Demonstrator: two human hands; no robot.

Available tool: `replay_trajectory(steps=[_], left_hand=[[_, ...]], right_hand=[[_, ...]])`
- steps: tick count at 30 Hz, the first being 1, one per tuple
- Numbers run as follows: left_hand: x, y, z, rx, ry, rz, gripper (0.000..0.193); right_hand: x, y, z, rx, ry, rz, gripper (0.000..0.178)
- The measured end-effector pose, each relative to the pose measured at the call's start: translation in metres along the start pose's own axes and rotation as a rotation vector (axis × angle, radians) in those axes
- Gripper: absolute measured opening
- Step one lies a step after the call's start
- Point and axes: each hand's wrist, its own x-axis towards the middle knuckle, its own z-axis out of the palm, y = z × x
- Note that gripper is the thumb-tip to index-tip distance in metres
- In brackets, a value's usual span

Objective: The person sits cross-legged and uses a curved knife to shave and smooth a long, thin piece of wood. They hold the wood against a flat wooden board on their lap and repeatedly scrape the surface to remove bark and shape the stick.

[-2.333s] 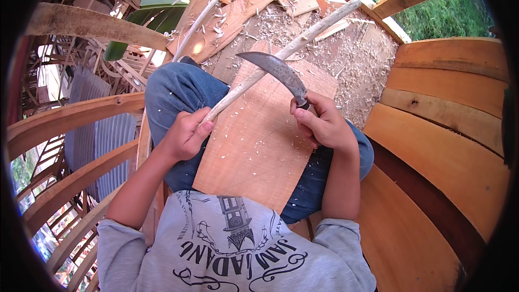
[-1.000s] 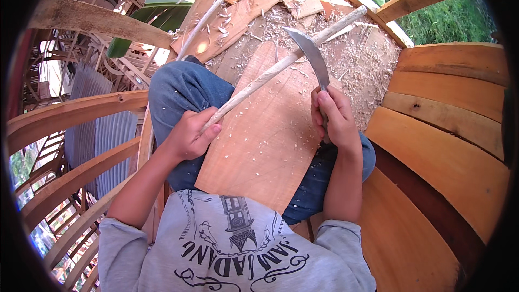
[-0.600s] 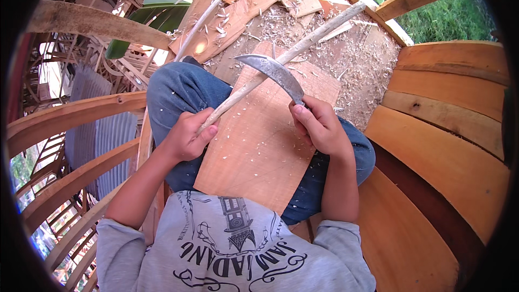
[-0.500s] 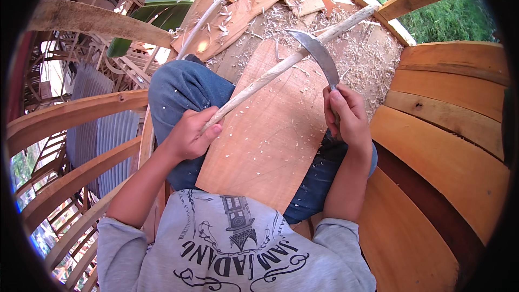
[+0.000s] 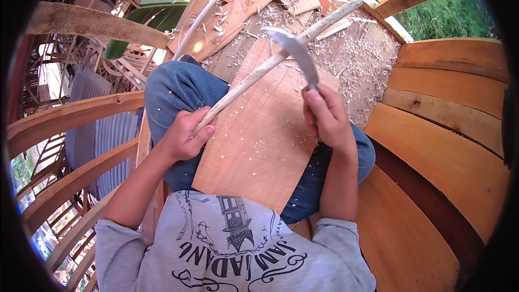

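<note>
My left hand (image 5: pixel 189 134) is closed round the near end of a pale, peeled stick (image 5: pixel 246 84), which slants away up and to the right. In my right hand (image 5: pixel 328 116) is the handle of a sickle (image 5: pixel 298 57) with a curved grey blade. The blade crosses the stick beyond its middle; whether it touches the wood I cannot tell. Under the stick a smooth wooden board (image 5: pixel 259 146) lies across my lap, dotted with small shavings. Its far end reaches toward the floor between my knees.
Shavings cover the plank floor (image 5: pixel 367 70) ahead. Loose boards (image 5: pixel 238 19) and a long thin stick (image 5: pixel 211 8) lie at the far left. A plank wall (image 5: pixel 443 135) rises on my right. Wooden rails (image 5: pixel 81 105) run along my left, with corrugated sheets (image 5: pixel 116 143) beyond.
The sickle and my right hand have moved left, toward me along the stick. The stick's far end has shifted slightly left and up, with my left hand still round its near end.
</note>
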Motion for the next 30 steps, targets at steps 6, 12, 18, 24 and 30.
replay_trajectory(steps=[6, 12, 18, 24, 30], left_hand=[[0.006, 0.000, 0.000, -0.006, -0.014, 0.016, 0.027], [0.006, 0.002, -0.001, 0.005, -0.030, -0.002, 0.025], [0.003, 0.001, -0.002, -0.010, -0.032, -0.014, 0.024], [0.007, 0.000, 0.000, -0.019, -0.026, 0.011, 0.022], [0.007, 0.002, -0.002, 0.016, -0.039, -0.016, 0.022]], right_hand=[[0.001, 0.011, 0.026, -0.210, -0.100, -0.118, 0.028], [-0.002, 0.001, 0.002, -0.056, 0.064, -0.039, 0.028], [-0.002, -0.001, -0.016, 0.076, 0.081, 0.043, 0.027], [0.000, 0.017, 0.024, -0.132, 0.041, -0.123, 0.025], [0.001, 0.011, 0.025, -0.140, 0.049, -0.151, 0.030]])
